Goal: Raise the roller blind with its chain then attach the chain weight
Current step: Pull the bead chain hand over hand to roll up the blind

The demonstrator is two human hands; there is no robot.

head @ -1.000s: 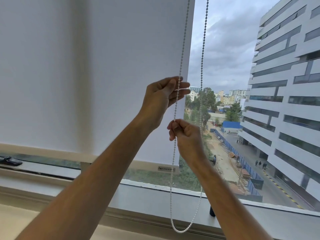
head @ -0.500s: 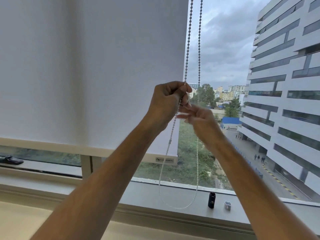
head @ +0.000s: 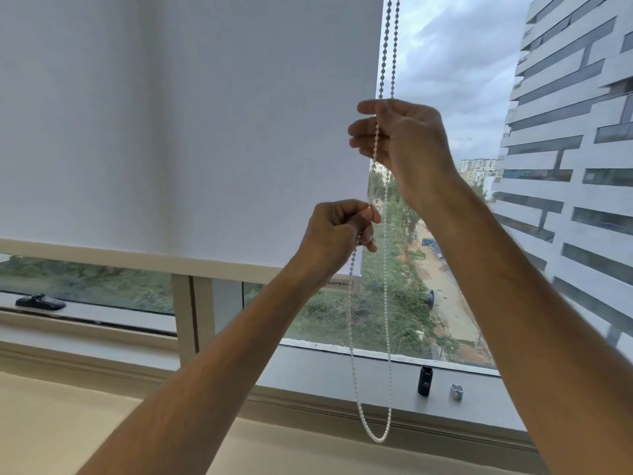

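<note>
A white roller blind (head: pixel 178 125) covers most of a high window, its bottom bar (head: pixel 137 260) hanging a little above the sill (head: pixel 325 371), w/ a strip of glass showing trees, a dirt road & a pale banded office block (head: pixel 565 166) at right under grey cloud. Two bare forearms reach up from the lower frame. The right hand (head: pixel 400 145) is uppermost, fingers curled around the blind-side strand of the white bead chain (head: pixel 386 303), closed on it just beside the blind's right edge. The left hand (head: pixel 337 231) sits lower & nearer the blind, thumb & forefinger pinched together on that same strand. Below the hands the chain drops in a long narrow loop, its bottom bend hanging in front of the sill's edge. On the sill, right of the loop & not touching it, stand a small black cylinder (head: pixel 425 380) & beside it a smaller grey clip-like piece (head: pixel 456 391); which is the chain weight can't be told. Far left on the frame: a black window handle (head: pixel 40 301)
</note>
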